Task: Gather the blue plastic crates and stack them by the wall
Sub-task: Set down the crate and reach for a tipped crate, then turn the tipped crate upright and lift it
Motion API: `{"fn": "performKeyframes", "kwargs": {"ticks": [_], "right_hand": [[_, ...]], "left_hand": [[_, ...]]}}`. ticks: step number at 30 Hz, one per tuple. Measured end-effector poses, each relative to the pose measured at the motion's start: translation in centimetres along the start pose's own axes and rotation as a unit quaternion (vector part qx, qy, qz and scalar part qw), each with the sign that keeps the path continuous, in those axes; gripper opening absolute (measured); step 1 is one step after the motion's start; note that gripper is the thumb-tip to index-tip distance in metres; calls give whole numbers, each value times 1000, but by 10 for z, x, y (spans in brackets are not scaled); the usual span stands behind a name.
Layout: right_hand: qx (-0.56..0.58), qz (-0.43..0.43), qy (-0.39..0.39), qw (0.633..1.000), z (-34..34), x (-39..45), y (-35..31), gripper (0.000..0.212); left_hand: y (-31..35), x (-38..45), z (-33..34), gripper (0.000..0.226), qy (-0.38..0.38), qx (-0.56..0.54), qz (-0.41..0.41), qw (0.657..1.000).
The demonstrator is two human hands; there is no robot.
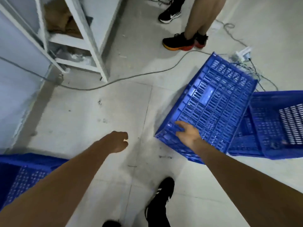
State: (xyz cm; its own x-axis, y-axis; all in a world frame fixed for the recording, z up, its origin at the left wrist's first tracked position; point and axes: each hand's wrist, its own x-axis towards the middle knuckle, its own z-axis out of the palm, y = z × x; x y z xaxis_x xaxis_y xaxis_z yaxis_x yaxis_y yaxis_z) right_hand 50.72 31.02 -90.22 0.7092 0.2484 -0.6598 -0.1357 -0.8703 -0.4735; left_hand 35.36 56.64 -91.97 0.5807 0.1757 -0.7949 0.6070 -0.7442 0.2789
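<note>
Head view, right hand: my right hand (pixel 188 134) lies spread on the slatted side of a tilted blue crate (pixel 211 104), fingers (pixel 179 124) wide and flat against it, not curled around any edge.
Head view, left hand: my left hand (pixel 118 141) hangs over bare floor (pixel 98 120), fingers curled loosely inward, holding nothing.
Tilted crate: it leans with its near lower corner on the floor and its far side propped against a second blue crate (pixel 278 125), which sits upright at the right.
Third crate: a third blue crate (pixel 24 174) shows at the lower left, under my left forearm.
Surroundings: a white metal shelf unit (pixel 78 40) stands at the upper left by the wall; a grey cable (pixel 131 77) runs across the floor.
Others: another person's legs and black shoes (pixel 182 41) stand beyond the tilted crate.
Me: my black shoe (pixel 162 197) is at the bottom.
</note>
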Motion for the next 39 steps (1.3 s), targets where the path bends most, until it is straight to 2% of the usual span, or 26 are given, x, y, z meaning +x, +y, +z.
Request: {"fn": "performKeyframes", "kwargs": {"ticks": [8, 13, 16, 19, 23, 28, 32, 34, 37, 39], "right_hand": [[83, 67, 41, 993, -93, 33, 87, 51], [99, 88, 34, 991, -109, 58, 110, 51], [122, 85, 31, 988, -108, 68, 112, 51], [127, 88, 29, 988, -106, 75, 110, 51], [105, 98, 33, 989, -104, 97, 107, 50], [25, 133, 26, 990, -89, 121, 99, 54], [-23, 161, 40, 986, -80, 123, 86, 55], [-21, 171, 49, 984, -76, 121, 81, 54], [-14, 171, 60, 983, -73, 116, 79, 55], [-18, 161, 67, 985, -71, 111, 80, 55]], "left_hand": [[160, 78, -13, 35, -20, 35, 72, 997], [232, 118, -21, 23, 17, 77, 86, 993], [256, 138, -26, 27, 24, 116, 85, 989], [271, 160, -36, 33, 35, 142, 83, 986], [291, 201, -54, 29, 90, 161, 128, 974], [294, 237, -52, 9, 77, 83, 201, 973], [272, 235, -33, 24, 61, 12, 240, 969], [264, 232, -27, 28, 65, 35, 256, 964], [260, 235, -28, 19, 36, 79, 266, 960], [261, 239, -32, 27, 24, 128, 261, 956]]}}
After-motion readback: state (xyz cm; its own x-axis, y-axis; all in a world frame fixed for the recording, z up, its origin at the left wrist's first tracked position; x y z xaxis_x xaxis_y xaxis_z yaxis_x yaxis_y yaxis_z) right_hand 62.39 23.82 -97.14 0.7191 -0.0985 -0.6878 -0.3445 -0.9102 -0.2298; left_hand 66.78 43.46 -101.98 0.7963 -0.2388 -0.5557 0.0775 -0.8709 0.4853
